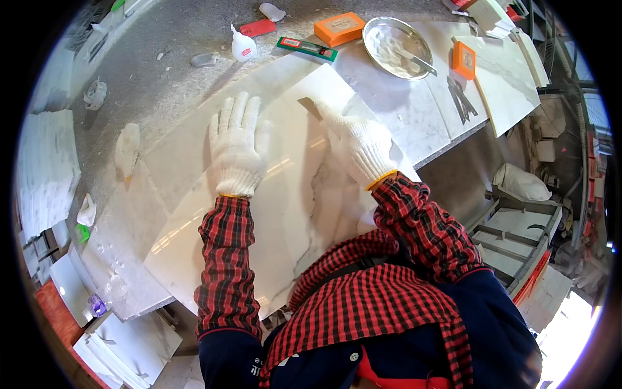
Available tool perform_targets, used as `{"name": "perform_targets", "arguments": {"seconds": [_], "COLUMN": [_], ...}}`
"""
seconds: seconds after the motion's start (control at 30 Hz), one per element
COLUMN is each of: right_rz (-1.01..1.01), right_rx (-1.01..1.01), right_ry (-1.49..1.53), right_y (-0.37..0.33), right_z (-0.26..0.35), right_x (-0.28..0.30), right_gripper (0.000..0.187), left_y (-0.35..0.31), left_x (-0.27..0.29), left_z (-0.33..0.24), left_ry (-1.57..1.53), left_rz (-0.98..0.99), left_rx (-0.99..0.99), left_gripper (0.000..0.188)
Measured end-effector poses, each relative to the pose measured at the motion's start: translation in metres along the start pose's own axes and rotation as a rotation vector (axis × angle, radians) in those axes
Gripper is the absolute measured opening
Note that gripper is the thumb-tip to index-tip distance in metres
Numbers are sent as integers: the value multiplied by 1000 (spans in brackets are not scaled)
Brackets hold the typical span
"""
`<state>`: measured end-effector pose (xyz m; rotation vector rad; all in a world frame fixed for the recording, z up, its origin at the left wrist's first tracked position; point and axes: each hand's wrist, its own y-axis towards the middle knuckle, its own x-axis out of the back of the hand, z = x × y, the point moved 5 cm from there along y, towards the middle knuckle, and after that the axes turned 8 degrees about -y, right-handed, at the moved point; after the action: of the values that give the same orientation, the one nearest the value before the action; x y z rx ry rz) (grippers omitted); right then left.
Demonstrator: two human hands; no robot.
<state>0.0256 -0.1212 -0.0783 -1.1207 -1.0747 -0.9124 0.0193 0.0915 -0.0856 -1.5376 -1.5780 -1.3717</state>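
A glossy white marble tile [278, 220] with grey veins lies in front of me on the work table. My left hand [238, 142], in a white knitted glove, rests flat on the tile with its fingers stretched out. Near the tile's far right part, my gloved right hand [359, 142] is closed around a thin metal scraper blade [308, 107]. Only the blade's end sticks out past the fingers; the glove hides the rest.
Beyond the tile stand a white squeeze bottle [244, 47], a green blade pack [306, 48], an orange box [339, 29] and a metal bowl [396, 48] of white paste. Metal strips [461, 102] lie right, near a smaller orange box [464, 60]. Stacked tiles [46, 172] stand left.
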Motion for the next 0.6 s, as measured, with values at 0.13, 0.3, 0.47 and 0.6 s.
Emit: {"name": "perform_targets", "arguments": {"seconds": [0.13,0.3,0.47,0.6], "right_rz": [-86,-67,-348,-119], "right_rx": [78,179,325,-189], "right_ry": [66,223,822,1137], "right_y": [-16,-21,-45,-58], "right_z": [11,9,-20,-72], "right_x": [-1,-14,4,4], "right_gripper": [56,49,42,46], "left_y": [0,2,-2,-10], "left_x": [-1,1,12,16], "left_z": [0,1,6,-57], "left_ry": [13,16,-210,-231], "left_rz": [-8,-37,-193,19], "left_rx": [-16,-28,-31,-317], "left_gripper": [48,46,45,47]}}
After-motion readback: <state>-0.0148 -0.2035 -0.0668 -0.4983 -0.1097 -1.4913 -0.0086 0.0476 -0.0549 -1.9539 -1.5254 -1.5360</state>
